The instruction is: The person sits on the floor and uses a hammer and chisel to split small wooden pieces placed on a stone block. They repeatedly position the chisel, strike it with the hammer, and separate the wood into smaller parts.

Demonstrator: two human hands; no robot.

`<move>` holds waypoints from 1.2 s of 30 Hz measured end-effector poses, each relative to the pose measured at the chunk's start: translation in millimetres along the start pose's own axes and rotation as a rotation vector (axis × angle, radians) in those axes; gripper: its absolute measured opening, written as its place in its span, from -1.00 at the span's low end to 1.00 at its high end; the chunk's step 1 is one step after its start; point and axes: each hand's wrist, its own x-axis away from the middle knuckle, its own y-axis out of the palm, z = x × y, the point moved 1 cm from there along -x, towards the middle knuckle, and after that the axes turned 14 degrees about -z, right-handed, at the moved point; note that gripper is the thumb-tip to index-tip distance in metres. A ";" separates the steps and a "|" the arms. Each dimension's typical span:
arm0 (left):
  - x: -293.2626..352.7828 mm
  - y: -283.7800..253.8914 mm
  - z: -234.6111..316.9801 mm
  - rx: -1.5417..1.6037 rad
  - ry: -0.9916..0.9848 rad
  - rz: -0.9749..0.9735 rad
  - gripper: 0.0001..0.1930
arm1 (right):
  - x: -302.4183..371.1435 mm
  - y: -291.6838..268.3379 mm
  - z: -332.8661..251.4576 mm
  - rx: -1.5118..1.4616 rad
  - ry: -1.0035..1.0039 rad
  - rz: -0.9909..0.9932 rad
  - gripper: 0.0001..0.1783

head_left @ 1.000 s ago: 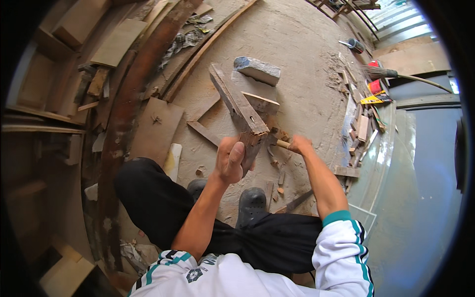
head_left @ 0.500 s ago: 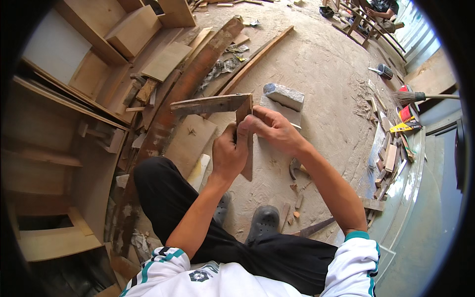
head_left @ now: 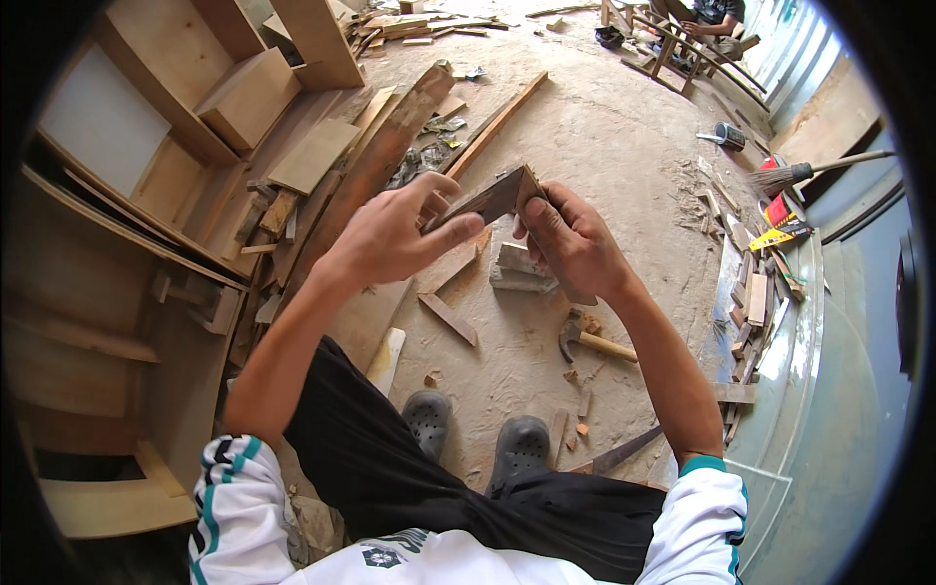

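In front of me, above the floor, two short flat wooden pieces are joined at a corner into an L-shaped wooden frame piece point(head_left: 502, 198). My left hand point(head_left: 405, 222) has its thumb and fingers on either side of the left arm's end. My right hand point(head_left: 577, 234) is closed around the other arm near the corner, thumb lying on its face. Beyond and below the hands sits a grey block point(head_left: 522, 278), partly hidden by my right hand. A claw hammer point(head_left: 597, 341) with a wooden handle lies on the floor nearer to me, right of the block.
Cabinets point(head_left: 185, 292) stand at the left beside long boards point(head_left: 390, 156). A saw blade point(head_left: 629, 450) lies near my right leg. Wood offcuts point(head_left: 756, 297), a broom point(head_left: 785, 177) and a can point(head_left: 726, 136) are to the right. Another person point(head_left: 707, 24) sits far off.
My left hand has shifted from near the corner to the left arm's end. The L-shaped piece has turned and tilted, and my right hand has moved right. The hammer shows more fully.
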 end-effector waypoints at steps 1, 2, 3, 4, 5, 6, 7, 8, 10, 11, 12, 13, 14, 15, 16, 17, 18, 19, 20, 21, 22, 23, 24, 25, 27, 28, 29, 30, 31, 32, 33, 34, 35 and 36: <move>-5.3 2.1 -6.9 0.201 -0.058 -0.203 -0.46 | -0.2 -1.6 -2.9 0.000 -0.004 0.012 -0.57; -9.3 9.4 -8.6 0.595 -0.080 -0.347 -0.48 | -0.7 -2.6 -4.9 0.049 0.003 0.008 -0.58; -10.2 10.9 -9.4 0.600 -0.086 -0.362 -0.49 | -1.4 -3.4 -6.6 0.097 0.010 0.005 -0.60; -9.3 13.1 -7.4 0.609 -0.091 -0.380 -0.50 | -0.8 -3.5 -6.7 0.145 0.023 0.004 -0.61; -7.9 16.2 -6.1 0.617 -0.097 -0.399 -0.50 | -0.3 -3.2 -7.4 0.135 0.025 0.001 -0.62; -6.7 23.6 -8.4 0.695 -0.083 -0.375 -0.51 | 0.1 -2.4 -8.8 0.124 0.027 -0.003 -0.63; -3.8 28.2 -9.3 0.708 -0.082 -0.361 -0.51 | 0.9 -0.6 -8.9 0.113 0.034 -0.011 -0.63; -1.0 31.6 -10.3 0.721 -0.081 -0.347 -0.51 | 1.8 1.4 -11.9 0.143 0.076 0.005 -0.63; 1.9 37.1 -16.4 0.721 -0.086 -0.313 -0.51 | 2.6 7.0 -18.9 0.195 0.158 0.031 -0.62; 3.4 37.9 -18.7 0.711 -0.080 -0.307 -0.50 | 1.4 9.8 -17.0 0.237 0.149 0.057 -0.61; 4.9 38.0 -20.5 0.701 -0.074 -0.300 -0.50 | 0.0 12.5 -14.9 0.281 0.139 0.080 -0.61; 6.3 37.1 -22.7 0.690 -0.068 -0.291 -0.50 | -2.3 15.6 -13.4 0.324 0.128 0.103 -0.60; 7.8 36.3 -24.7 0.679 -0.062 -0.277 -0.49 | -4.2 19.3 -13.4 0.349 0.090 0.122 -0.60; 9.4 35.2 -26.5 0.668 -0.056 -0.261 -0.49 | -6.1 23.4 -14.3 0.375 0.050 0.140 -0.59; 10.7 34.3 -27.5 0.657 -0.051 -0.245 -0.49 | -7.5 26.6 -15.5 0.401 0.012 0.157 -0.59; 11.4 32.6 -27.7 0.683 -0.051 -0.260 -0.50 | -9.2 29.1 -15.7 0.401 0.018 0.160 -0.59; 11.8 30.3 -27.5 0.709 -0.051 -0.275 -0.51 | -11.0 31.1 -15.9 0.400 0.024 0.163 -0.59; 13.3 27.3 -28.4 0.729 -0.055 -0.288 -0.52 | -13.5 33.3 -17.1 0.396 0.025 0.164 -0.59; 16.0 25.2 -30.6 0.743 -0.045 -0.293 -0.52 | -16.6 34.6 -21.3 0.406 0.061 0.126 -0.59; 18.9 23.3 -33.0 0.758 -0.036 -0.297 -0.51 | -20.0 35.1 -27.5 0.416 0.097 0.088 -0.59; 20.4 21.7 -35.0 0.773 -0.023 -0.303 -0.50 | -22.9 35.4 -30.8 0.429 0.134 0.052 -0.59; 21.4 18.7 -36.7 0.792 -0.020 -0.310 -0.50 | -25.8 36.7 -31.0 0.445 0.126 0.066 -0.59; 21.7 14.3 -37.9 0.811 -0.017 -0.317 -0.49 | -28.8 38.4 -30.9 0.461 0.118 0.079 -0.60; 22.7 10.2 -38.5 0.828 -0.017 -0.325 -0.48 | -31.1 40.3 -30.4 0.475 0.109 0.093 -0.60; 25.2 2.8 -39.0 0.787 -0.039 -0.328 -0.48 | -35.8 43.8 -28.4 0.458 0.047 0.092 -0.60; 26.7 0.9 -39.6 0.768 -0.051 -0.330 -0.48 | -37.5 45.0 -26.8 0.449 0.018 0.091 -0.60; 28.2 0.1 -39.8 0.782 -0.054 -0.336 -0.48 | -38.1 45.6 -26.8 0.449 0.033 0.078 -0.60; 29.6 -0.1 -39.8 0.795 -0.057 -0.343 -0.48 | -38.2 46.0 -28.3 0.450 0.049 0.066 -0.60; 29.8 -0.3 -39.4 0.810 -0.057 -0.351 -0.48 | -38.3 45.5 -30.0 0.453 0.065 0.055 -0.60; 29.8 -0.3 -38.7 0.813 -0.060 -0.347 -0.48 | -38.3 44.9 -30.7 0.464 0.065 0.051 -0.60; 29.6 -0.1 -37.8 0.816 -0.062 -0.343 -0.48 | -38.1 44.0 -31.1 0.475 0.067 0.047 -0.60; 29.6 -0.9 -37.1 0.814 -0.066 -0.339 -0.48 | -38.2 43.7 -31.4 0.483 0.063 0.044 -0.59; 29.1 -1.3 -37.1 0.788 -0.071 -0.329 -0.49 | -38.6 44.0 -31.5 0.491 0.045 0.052 -0.59; 28.6 -1.9 -37.3 0.762 -0.076 -0.318 -0.49 | -39.5 44.9 -31.7 0.498 0.026 0.060 -0.59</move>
